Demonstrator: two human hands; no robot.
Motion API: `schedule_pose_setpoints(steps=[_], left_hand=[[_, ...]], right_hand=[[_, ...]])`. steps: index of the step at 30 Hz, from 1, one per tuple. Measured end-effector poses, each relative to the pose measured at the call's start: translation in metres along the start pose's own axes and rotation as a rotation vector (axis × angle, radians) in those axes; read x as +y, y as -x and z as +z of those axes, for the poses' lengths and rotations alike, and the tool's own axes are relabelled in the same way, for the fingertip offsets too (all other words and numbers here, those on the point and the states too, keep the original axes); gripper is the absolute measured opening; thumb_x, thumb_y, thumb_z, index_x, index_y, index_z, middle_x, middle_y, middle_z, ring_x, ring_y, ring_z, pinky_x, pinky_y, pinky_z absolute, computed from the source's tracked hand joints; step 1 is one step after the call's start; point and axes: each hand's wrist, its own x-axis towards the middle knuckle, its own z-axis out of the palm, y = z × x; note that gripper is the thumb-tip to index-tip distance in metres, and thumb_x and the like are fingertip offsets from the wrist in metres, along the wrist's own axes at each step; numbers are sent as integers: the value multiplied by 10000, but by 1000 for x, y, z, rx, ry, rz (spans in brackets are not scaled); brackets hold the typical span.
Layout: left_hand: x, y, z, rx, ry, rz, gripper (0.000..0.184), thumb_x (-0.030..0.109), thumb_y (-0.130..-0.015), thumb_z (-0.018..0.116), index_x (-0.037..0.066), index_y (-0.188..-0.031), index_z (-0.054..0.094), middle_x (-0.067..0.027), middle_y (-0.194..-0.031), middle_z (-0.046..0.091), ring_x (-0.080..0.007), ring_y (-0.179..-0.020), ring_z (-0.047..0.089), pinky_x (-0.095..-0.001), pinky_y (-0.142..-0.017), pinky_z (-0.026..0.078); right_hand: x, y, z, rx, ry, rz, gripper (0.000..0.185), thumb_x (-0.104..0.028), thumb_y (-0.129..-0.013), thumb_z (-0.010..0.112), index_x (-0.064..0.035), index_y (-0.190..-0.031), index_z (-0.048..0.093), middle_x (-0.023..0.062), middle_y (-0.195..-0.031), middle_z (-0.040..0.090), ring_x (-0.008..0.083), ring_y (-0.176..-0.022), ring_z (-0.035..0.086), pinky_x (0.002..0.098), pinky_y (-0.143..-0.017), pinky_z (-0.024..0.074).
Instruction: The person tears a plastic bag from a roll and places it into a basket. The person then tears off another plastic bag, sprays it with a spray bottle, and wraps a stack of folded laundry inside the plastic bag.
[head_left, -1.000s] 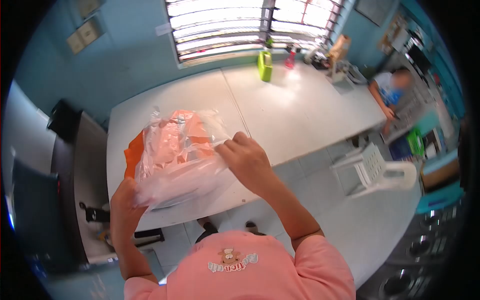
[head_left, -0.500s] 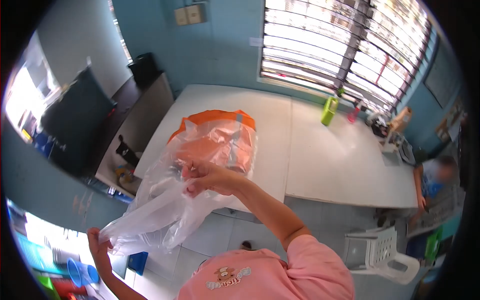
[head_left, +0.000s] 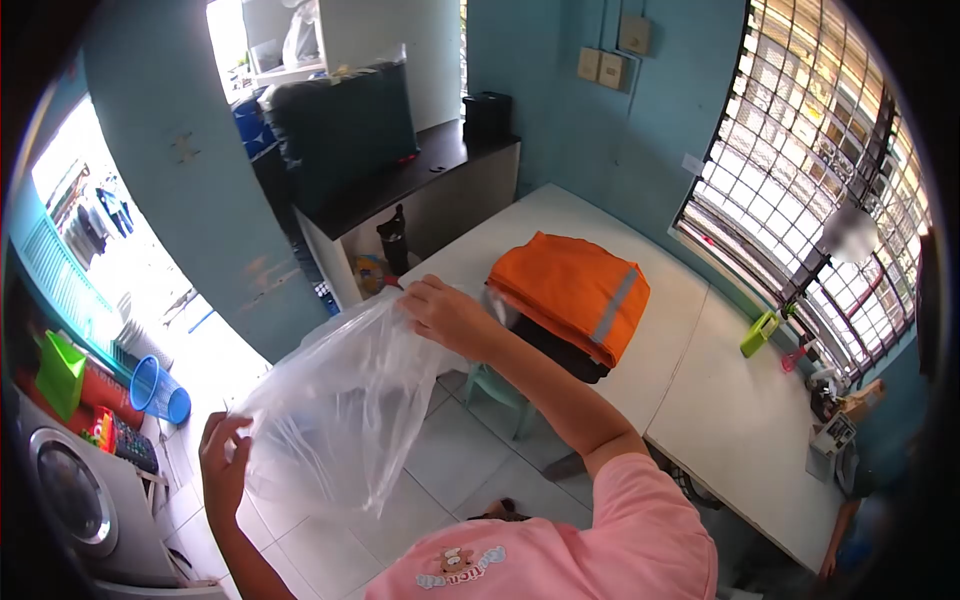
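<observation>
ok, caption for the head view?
Right hand holds one end of a clear plastic bag, left hand at the other, beside folded orange fabric with a gray stripe on a white table.

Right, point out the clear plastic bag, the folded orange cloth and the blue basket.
Clear plastic bag [head_left: 345, 400], head view: middle of the film.
Folded orange cloth [head_left: 560, 288], head view: top face.
Blue basket [head_left: 174, 402], head view: side wall.

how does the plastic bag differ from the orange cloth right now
The plastic bag is see-through and colourless; the orange cloth is opaque, with a grey stripe.
The plastic bag hangs loose and wrinkled from the right hand; the orange cloth lies neatly folded on the white table.
Both look soft and flexible.
</observation>
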Motion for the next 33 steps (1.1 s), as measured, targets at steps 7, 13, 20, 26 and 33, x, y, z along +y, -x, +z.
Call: schedule_pose_setpoints(steps=[7,13,20,26,33], left_hand=[[-61,11,-5,-4,-711,-46,441,-87,-737,410,80,-1145,422,-127,-1103,413,-302,-974,474,-381,-740,446],[-120,-71,-36,-34,-566,37,465,-73,-755,322,66,-1194,380,-179,-1193,410,-309,-1046,457,-376,-844,396],[-72,-62,-122,1286,-509,10,196,71,-813,405,-42,-939,503,-144,-833,577,-296,-709,559,-369,-753,425],[-237,180,116,-621,-170,-493,446,8,-775,336,-15,-1221,327,-197,-1279,302,-293,-1207,264,-387,-1006,184],[-256,142,82,-674,-165,-86,605,-122,-649,350,66,-1223,371,-174,-1303,280,-293,-1223,231,-353,-1018,156]], right_hand=[[0,18,59,-119,238,9,160,-76,-731,469,-69,-862,561,100,-954,514,261,-930,474,350,-785,391],[31,-70,57,0,275,270,140,-99,-775,419,-25,-876,484,161,-916,481,307,-873,505,390,-739,434],[-98,-148,-54,753,84,-88,369,2,-748,431,-63,-1111,440,150,-957,470,294,-841,483,352,-684,435],[-19,213,253,-587,-423,715,411,-179,-775,491,-69,-1161,404,142,-1003,526,213,-820,536,337,-658,444],[-40,165,142,-528,236,447,139,-105,-716,490,-51,-836,532,120,-848,530,269,-822,514,380,-664,440]])
